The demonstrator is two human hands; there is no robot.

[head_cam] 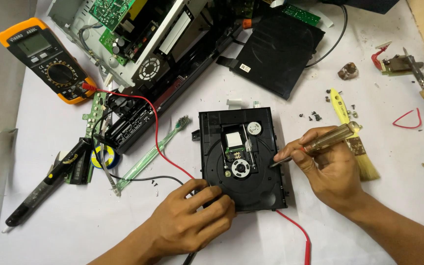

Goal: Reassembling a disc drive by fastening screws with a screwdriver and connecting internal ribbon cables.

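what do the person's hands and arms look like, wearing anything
Both the left hand and the right hand are bare: no gloves, rings, watch or bands show. The forearms are uncovered too, with no sleeve in view up to the picture's edge. Nails are short and plain.

Left hand (192, 216) flat; right hand (327, 169) clenched.

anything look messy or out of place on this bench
Small loose screws lie scattered on the white table beside the yellow-handled brush, and a red test lead runs under the black disc drive.
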